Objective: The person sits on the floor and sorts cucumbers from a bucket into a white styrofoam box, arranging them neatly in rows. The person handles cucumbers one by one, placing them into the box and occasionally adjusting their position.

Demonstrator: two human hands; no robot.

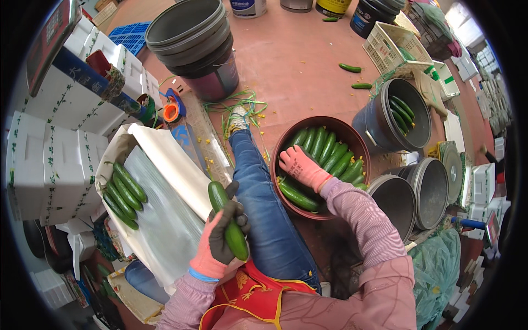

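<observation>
My left hand point(220, 235), in a pink glove with a dark grey palm, grips a green cucumber point(227, 220) held upright over the edge of a cloth-lined box. My right hand point(304, 168), in a pink glove, reaches into a round dark red tub point(368, 154) of cucumbers point(330, 150); its fingertips rest among them, and whether they grip one is hidden. At the far end of the box, several cucumbers point(126, 187) lie side by side on clear plastic film point(165, 206). Cream cloth point(175, 159) folds over the box's side.
A bucket point(371, 119) with cucumbers stands beyond the tub, near empty buckets point(392, 202) at right. A tall stack of buckets point(210, 62) and a tape dispenser point(172, 110) are ahead left. White foam boxes point(49, 165) are piled left. Loose cucumbers point(350, 67) lie on the floor.
</observation>
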